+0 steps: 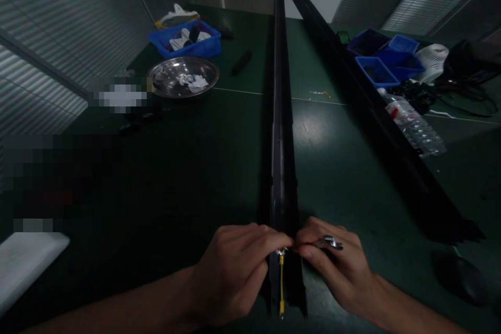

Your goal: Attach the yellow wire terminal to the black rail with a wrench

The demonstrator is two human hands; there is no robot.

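Observation:
A long black metal channel (278, 167) runs away from me down the middle of the table, its near end between my hands. Inside that end lies a short yellow wire (282, 284) with terminals at both ends. My left hand (238, 266) is closed over the channel, fingertips pinched at the small metal fitting (280, 252) on the wire's far terminal; what they grip is mostly hidden. Between thumb and fingers my right hand (340, 261) holds a small silver wrench (332, 242), one end sticking out over the hand and the other reaching towards the left fingertips.
Another long black channel (376, 125) slants along the right. Beyond it are blue bins (378, 72), a plastic bottle (415, 125), and cables. A black mouse (464, 279) sits near right. At the back left are a steel bowl (156, 86) and a blue basket (213, 48).

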